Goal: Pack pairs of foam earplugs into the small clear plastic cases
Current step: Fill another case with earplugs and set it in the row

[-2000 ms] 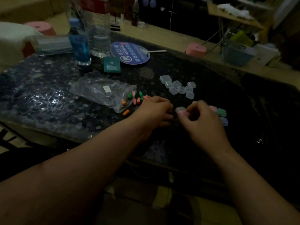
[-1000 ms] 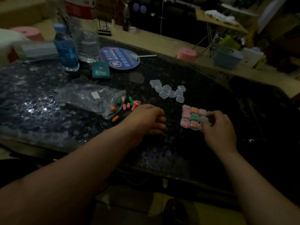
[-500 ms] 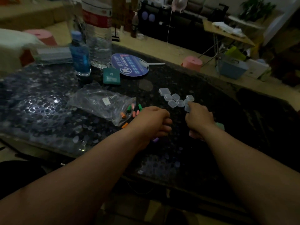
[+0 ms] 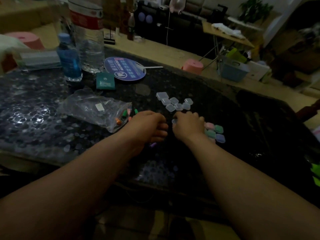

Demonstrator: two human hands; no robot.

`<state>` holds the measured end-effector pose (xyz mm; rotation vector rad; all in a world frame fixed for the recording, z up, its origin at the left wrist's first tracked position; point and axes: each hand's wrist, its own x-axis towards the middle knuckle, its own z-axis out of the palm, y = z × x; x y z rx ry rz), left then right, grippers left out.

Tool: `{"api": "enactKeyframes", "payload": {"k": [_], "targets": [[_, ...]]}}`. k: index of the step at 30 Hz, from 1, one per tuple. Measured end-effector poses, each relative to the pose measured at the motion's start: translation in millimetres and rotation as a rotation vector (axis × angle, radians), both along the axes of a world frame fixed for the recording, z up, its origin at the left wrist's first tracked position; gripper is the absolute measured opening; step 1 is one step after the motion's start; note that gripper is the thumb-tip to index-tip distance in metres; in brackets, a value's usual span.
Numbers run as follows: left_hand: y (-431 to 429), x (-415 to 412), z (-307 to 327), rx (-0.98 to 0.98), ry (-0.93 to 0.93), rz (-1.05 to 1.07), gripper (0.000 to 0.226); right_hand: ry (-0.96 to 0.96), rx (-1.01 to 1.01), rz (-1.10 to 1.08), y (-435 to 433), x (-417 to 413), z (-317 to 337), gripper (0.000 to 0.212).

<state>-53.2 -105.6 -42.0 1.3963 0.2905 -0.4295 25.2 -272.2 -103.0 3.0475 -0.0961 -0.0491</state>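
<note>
Both bare forearms reach in from the bottom of the frame to the centre, over a dark table with a pebble pattern. The right hand has its fingers curled down and pinches a small clear case at its fingertips, just above the tabletop. The left hand sits just beside it to the left, knuckles up and fingers curled under; whether anything is inside that curl cannot be told in the dim light. A purple earplug lies on the table at the lower edge of the left hand. Just above the two hands is a loose cluster of empty clear cases, some of them touching. To the right of the right hand, partly hidden by it, is a tight group of filled cases showing pink, green and purple. Left of centre a crumpled clear plastic bag lies on its side, with loose earplugs in orange, green and pink at its mouth, close to the left hand. In the upper left stand a small blue bottle and a large clear water bottle. To their right lie a round blue hand fan and a small green packet.
</note>
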Motion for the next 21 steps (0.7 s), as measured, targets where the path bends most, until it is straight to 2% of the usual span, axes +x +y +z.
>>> {"api": "enactKeyframes", "payload": {"k": [3, 5, 7, 10, 15, 17, 21], "targets": [[0, -2, 1, 0.03, 0.013, -0.007, 0.019, 0.033, 0.062, 0.048, 5, -13, 9, 0.036], [-1, -4, 3, 0.046, 0.003, -0.007, 0.02, -0.009, 0.181, 0.064, 7, -26, 19, 0.039], [-2, -7, 5, 0.065, -0.023, -0.005, 0.02, -0.046, 0.414, 0.058, 9, -43, 33, 0.038], [-3, -15, 8, 0.098, -0.066, -0.005, 0.017, -0.046, 0.834, -0.01, 9, -72, 50, 0.024], [-12, -37, 12, 0.198, -0.2, -0.137, 0.024, 0.032, 1.314, -0.171, 4, -109, 63, 0.01], [-13, -46, 16, 0.212, -0.23, -0.159, 0.026, 0.063, 1.404, -0.197, 3, -118, 64, 0.009], [-6, -58, 23, 0.226, -0.265, -0.188, 0.031, 0.119, 1.444, -0.191, 1, -129, 67, 0.013]]}}
